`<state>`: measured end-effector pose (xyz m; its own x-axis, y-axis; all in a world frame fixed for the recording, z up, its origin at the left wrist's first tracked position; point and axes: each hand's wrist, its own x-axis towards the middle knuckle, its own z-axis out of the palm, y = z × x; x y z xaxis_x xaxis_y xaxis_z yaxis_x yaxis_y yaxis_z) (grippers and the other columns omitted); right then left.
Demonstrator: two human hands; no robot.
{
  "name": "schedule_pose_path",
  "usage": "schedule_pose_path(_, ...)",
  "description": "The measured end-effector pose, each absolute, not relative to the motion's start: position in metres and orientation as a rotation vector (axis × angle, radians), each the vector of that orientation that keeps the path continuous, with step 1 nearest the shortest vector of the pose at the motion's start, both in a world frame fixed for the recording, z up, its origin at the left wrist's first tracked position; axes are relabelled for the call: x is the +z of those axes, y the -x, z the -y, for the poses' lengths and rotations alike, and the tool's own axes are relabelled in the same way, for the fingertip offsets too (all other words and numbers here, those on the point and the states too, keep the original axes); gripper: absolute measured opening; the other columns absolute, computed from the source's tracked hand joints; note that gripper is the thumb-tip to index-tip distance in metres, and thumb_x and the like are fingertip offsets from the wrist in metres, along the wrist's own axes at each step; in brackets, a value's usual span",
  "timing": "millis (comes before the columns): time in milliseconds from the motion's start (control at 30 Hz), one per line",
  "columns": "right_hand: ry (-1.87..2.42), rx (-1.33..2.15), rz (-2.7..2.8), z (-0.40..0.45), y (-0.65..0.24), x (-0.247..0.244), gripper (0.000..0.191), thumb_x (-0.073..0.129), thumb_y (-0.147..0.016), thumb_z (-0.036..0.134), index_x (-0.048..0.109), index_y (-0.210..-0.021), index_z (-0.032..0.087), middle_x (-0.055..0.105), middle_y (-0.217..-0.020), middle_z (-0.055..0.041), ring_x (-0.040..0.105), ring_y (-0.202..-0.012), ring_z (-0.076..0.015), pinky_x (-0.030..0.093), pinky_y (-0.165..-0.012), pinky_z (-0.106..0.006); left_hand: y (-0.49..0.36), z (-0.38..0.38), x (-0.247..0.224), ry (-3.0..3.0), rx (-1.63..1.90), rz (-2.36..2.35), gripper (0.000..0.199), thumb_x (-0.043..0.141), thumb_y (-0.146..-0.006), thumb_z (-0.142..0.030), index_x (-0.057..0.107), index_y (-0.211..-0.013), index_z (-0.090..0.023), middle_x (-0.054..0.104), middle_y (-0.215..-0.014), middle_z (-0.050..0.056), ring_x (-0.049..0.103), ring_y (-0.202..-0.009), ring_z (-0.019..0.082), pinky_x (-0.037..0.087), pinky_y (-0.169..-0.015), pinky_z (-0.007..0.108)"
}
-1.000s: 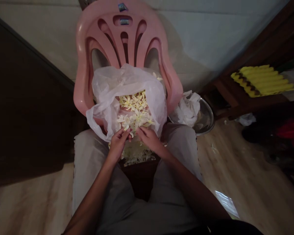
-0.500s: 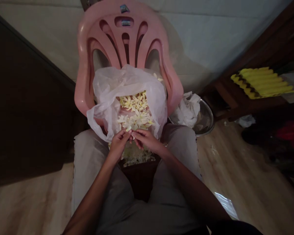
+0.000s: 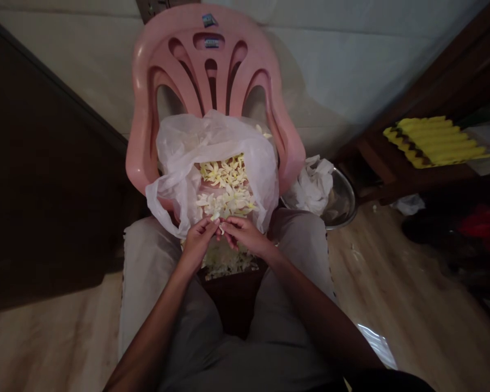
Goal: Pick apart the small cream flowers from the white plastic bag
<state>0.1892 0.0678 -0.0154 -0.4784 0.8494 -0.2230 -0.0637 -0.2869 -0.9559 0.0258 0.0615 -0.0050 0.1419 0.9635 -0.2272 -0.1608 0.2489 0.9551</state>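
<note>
Pink plastic chair (image 3: 221, 76): faces me, its back against the wall, its seat mostly covered. My legs, in grey trousers (image 3: 149, 272), are spread in front of it. White plastic bag (image 3: 212, 130): lies crumpled on the seat, mouth open towards me. Metal basin (image 3: 343, 204): on the floor beyond my right knee, with a crumpled white bag (image 3: 313, 185) in it.

Loose pale flowers (image 3: 227, 198) lie in the mouth of the open bag, just beyond my fingertips; a yellower cluster (image 3: 225, 171) lies farther back. A lower heap of flowers (image 3: 231, 264) sits between my knees, below and nearer me than both hands; dim, details not readable.

Left grip (image 3: 198, 238): closed, thumb and forefinger pinched on a small pale flower (image 3: 215, 216), which shows at the fingertips, its light end pointing away from me. Right grip (image 3: 247, 234): closed likewise, its fingertips meeting the left's at that flower, remaining fingers curled beneath. A small white portion shows under the join; whether it belongs to the same flower or a second one, I cannot tell. The held piece is just short of the loose flowers.
</note>
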Motion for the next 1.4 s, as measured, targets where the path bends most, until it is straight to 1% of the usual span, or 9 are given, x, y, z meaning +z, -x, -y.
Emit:
schedule_pose_path(133, 1.127, 1.624, 1.458, -0.064, -0.185, -0.013, 0.035, 0.049, -0.097, 0.050, 0.063, -0.084, 0.020, 0.053, -0.060, 0.0047, 0.048, -0.049, -0.0097, 0.039, -0.047, -0.022, -0.027, -0.061, -0.005, -0.987, 1.032, -1.145, 0.034, 0.070, -0.081, -0.050, 0.064, -0.072, -0.018, 0.059, -0.064, -0.004, 0.052, -0.061, 0.012, 0.040, -0.063, 0.024)
schedule_pose_path(267, 1.205, 1.175, 1.685, -0.059, -0.184, -0.013, 0.026, 0.052, -0.096, 0.040, 0.064, -0.089, 0.019, 0.065, -0.080, -0.0008, 0.059, -0.073, -0.0146, 0.045, -0.068, -0.026, -0.029, -0.059, -0.005, -1.034, 1.063, -1.196, 0.038, 0.070, -0.077, -0.055, 0.061, -0.066, -0.019, 0.056, -0.057, -0.005, 0.050, -0.056, 0.012, 0.039, -0.060, 0.025)
schedule_pose_path(333, 1.224, 1.046, 1.784, -0.058, -0.186, -0.013, 0.019, 0.052, -0.096, 0.035, 0.064, -0.096, 0.020, 0.067, -0.084, -0.0020, 0.061, -0.076, -0.0162, 0.045, -0.070, -0.027, -0.029, -0.058, -0.007, -1.060, 1.072, -1.223, 0.035, 0.068, -0.080, -0.052, 0.060, -0.068, -0.020, 0.055, -0.057, -0.005, 0.050, -0.057, 0.012, 0.038, -0.060, 0.024)
schedule_pose_path(433, 1.216, 0.946, 1.895, -0.058, -0.187, -0.013, 0.015, 0.050, -0.094, 0.029, 0.063, -0.094, 0.020, 0.068, -0.083, -0.0033, 0.063, -0.075, -0.0173, 0.044, -0.069, -0.027, -0.028, -0.056, -0.012, -1.102, 1.060, -1.238, 0.030, 0.068, -0.082, -0.047, 0.060, -0.074, -0.019, 0.054, -0.060, -0.006, 0.050, -0.059, 0.011, 0.038, -0.060, 0.024)
schedule_pose_path(667, 1.352, 0.965, 1.751, -0.051, -0.180, -0.020, 0.018, 0.050, -0.092, 0.033, 0.054, -0.080, 0.021, 0.059, -0.062, 0.0019, 0.058, -0.055, -0.0146, 0.040, -0.055, -0.024, -0.029, -0.056, -0.009, -1.141, 1.019, -1.215, 0.030, 0.066, -0.084, -0.047, 0.060, -0.075, -0.019, 0.053, -0.062, -0.006, 0.048, -0.058, 0.011, 0.034, -0.058, 0.024)
schedule_pose_path(900, 1.357, 1.185, 1.384, -0.055, -0.179, -0.014, 0.020, 0.053, -0.091, 0.041, 0.054, -0.085, 0.022, 0.053, -0.051, 0.0067, 0.052, -0.044, -0.0136, 0.041, -0.049, -0.025, -0.027, -0.054, -0.008, -1.140, 0.997, -1.214, 0.033, 0.064, -0.084, -0.048, 0.055, -0.068, -0.020, 0.053, -0.058, -0.006, 0.047, -0.056, 0.012, 0.034, -0.057, 0.025)
schedule_pose_path(1067, 1.399, 1.140, 1.081, -0.061, -0.181, -0.009, 0.021, 0.055, -0.089, 0.043, 0.049, -0.089, 0.023, 0.049, -0.053, 0.0091, 0.049, -0.042, -0.0119, 0.039, -0.045, -0.024, -0.030, -0.052, -0.008, -1.087, 1.004, -1.192, 0.034, 0.064, -0.084, -0.049, 0.056, -0.068, -0.020, 0.055, -0.058, -0.005, 0.048, -0.055, 0.012, 0.034, -0.058, 0.026)
schedule_pose_path(1267, 1.430, 1.049, 1.072, -0.066, -0.191, -0.013, 0.027, 0.053, -0.091, 0.048, 0.047, -0.087, 0.023, 0.046, -0.052, 0.0091, 0.047, -0.043, -0.0118, 0.039, -0.045, -0.024, -0.026, -0.057, -0.001, -0.965, 1.136, -1.216, 0.038, 0.067, -0.081, -0.053, 0.057, -0.066, -0.020, 0.055, -0.057, -0.005, 0.049, -0.055, 0.012, 0.037, -0.061, 0.026)
schedule_pose_path(1400, 1.518, 0.941, 1.131, -0.063, -0.191, -0.015, 0.028, 0.054, -0.092, 0.050, 0.048, -0.096, 0.022, 0.053, -0.061, 0.0055, 0.050, -0.049, -0.0135, 0.040, -0.047, -0.025, -0.026, -0.058, -0.002, -0.962, 1.137, -1.213, 0.038, 0.068, -0.080, -0.053, 0.056, -0.066, -0.020, 0.054, -0.057, -0.005, 0.049, -0.054, 0.011, 0.036, -0.060, 0.025)
